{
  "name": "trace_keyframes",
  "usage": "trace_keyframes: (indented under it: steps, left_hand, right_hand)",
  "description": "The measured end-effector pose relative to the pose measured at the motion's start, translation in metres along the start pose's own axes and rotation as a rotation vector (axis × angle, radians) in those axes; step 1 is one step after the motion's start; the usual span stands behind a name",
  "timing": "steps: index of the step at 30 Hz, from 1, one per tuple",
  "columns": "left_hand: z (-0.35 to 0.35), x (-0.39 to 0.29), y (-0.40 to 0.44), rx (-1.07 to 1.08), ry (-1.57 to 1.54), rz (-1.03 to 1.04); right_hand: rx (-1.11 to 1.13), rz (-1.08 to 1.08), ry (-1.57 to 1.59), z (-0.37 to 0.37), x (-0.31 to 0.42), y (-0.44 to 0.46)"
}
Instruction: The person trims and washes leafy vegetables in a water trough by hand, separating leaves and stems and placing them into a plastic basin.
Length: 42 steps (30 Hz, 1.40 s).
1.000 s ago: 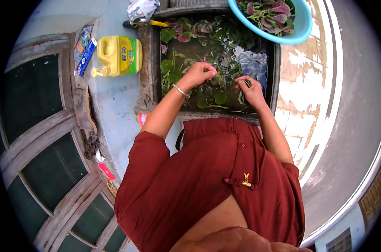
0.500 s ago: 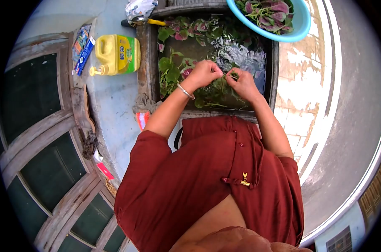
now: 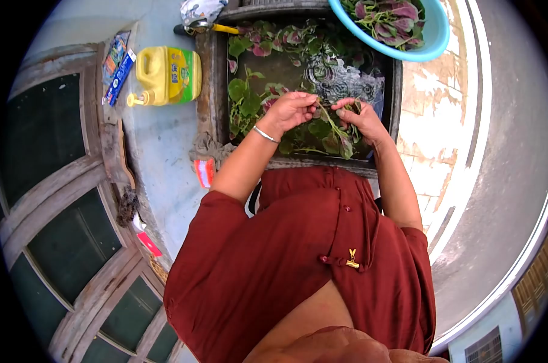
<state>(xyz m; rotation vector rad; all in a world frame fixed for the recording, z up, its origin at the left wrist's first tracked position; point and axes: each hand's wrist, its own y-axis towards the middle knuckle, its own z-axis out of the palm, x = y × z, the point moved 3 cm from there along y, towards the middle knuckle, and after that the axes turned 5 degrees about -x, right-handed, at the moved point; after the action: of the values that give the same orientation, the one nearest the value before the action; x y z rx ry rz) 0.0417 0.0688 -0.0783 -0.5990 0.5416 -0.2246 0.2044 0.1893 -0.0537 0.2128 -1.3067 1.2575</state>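
Observation:
My left hand [image 3: 293, 111] is closed in a pinch on the upper end of a thin green amaranth stem [image 3: 326, 115]. On the right, my right hand [image 3: 361, 119] has its fingers curled around amaranth leaves and stems; part of them hangs down below it as a leafy sprig [image 3: 340, 140]. Both hands are over a dark rectangular stone sink [image 3: 396, 100] with water in it. Loose green and purple amaranth leaves [image 3: 245, 100] float along its left and far sides. Ripples show on the water [image 3: 340, 78] beyond my right hand.
A light-blue basin [image 3: 438, 45] of amaranth leaves [image 3: 395, 24] sits at the sink's far right corner. A yellow pump jug [image 3: 168, 75] and a blue packet [image 3: 119, 78] are on the ledge at left. A red-and-white brush-like item [image 3: 204, 173] lies near my left forearm.
My hands have moved slightly apart, my right hand to the right. A leafy sprig and a longer stem now show between them, and the water's ripples have changed.

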Motion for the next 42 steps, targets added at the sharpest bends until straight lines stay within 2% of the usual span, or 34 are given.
trace_keyframes:
  steps: [1,3,5,10,12,19,22,25,28,29,32,34,35,39,41,42]
  left_hand:
    - [0.003,0.004,0.002,-0.001,-0.001,0.001]
    - [0.009,0.010,0.006,-0.038,0.014,-0.001]
    - [0.012,0.013,0.009,0.028,0.014,-0.008]
    - [0.010,0.020,0.011,-0.072,-0.019,-0.037]
    - [0.008,0.022,0.012,-0.073,-0.015,-0.041]
    - [0.004,0.022,0.008,-0.108,0.109,0.035]
    - [0.008,0.020,0.004,-0.095,0.137,0.106]
    - [0.010,0.013,0.000,-0.184,0.154,0.162]
    - [0.008,0.004,-0.005,-0.264,0.061,0.171]
    - [0.007,0.002,-0.005,-0.263,0.059,0.171]
    - [0.002,-0.002,-0.009,-0.359,0.045,0.202]
    - [0.000,-0.003,-0.010,-0.388,0.068,0.236]
    - [-0.001,-0.004,-0.010,-0.417,0.092,0.270]
    - [0.001,-0.002,-0.009,-0.458,0.119,0.287]
    - [0.006,0.000,-0.009,-0.458,0.110,0.277]
    - [0.007,0.002,-0.008,-0.458,0.111,0.277]
  right_hand:
    - [0.068,0.029,-0.007,0.006,-0.001,-0.001]
    - [0.056,0.089,0.038,0.010,-0.009,-0.001]
    - [0.160,0.122,0.056,0.014,-0.012,0.000]
    - [0.104,0.089,0.118,0.010,-0.018,0.001]
    - [0.108,-0.011,-0.084,0.009,-0.015,0.003]
    - [0.099,-0.092,-0.215,0.015,-0.014,0.005]
    - [0.056,-0.036,-0.376,0.012,-0.017,0.008]
    - [-0.002,0.016,-0.304,0.003,-0.023,0.012]
    - [-0.098,-0.125,-0.109,-0.007,-0.011,0.009]
    - [-0.149,-0.103,-0.046,-0.012,-0.007,0.005]
    - [-0.248,0.016,-0.146,-0.036,-0.008,0.001]
    - [-0.346,-0.178,-0.134,-0.044,-0.011,0.005]
    - [-0.346,-0.177,-0.134,-0.048,-0.015,0.004]
    - [-0.258,-0.247,-0.419,-0.014,0.009,-0.010]
    - [-0.229,-0.368,-0.617,0.000,0.005,-0.007]
    - [-0.228,-0.346,-0.685,0.004,0.002,-0.005]
